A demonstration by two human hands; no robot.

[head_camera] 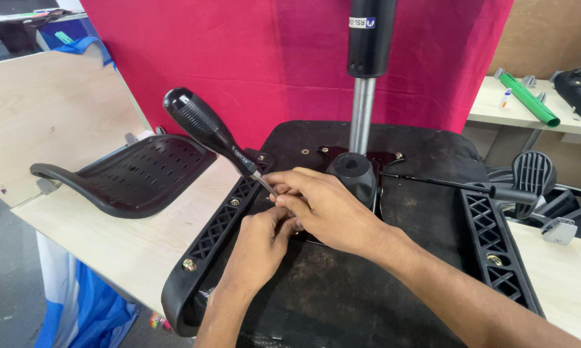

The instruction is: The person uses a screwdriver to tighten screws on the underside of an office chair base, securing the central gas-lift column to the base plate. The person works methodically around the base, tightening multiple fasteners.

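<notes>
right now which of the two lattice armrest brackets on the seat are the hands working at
The left bracket, beside the screwdriver; both hands meet by its inner edge, while the right bracket lies untouched.

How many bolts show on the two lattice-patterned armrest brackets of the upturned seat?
3. On the left bracket, one bolt near its front end and one midway; on the right bracket, one bolt. The hands and the frame edge may hide others.
</notes>
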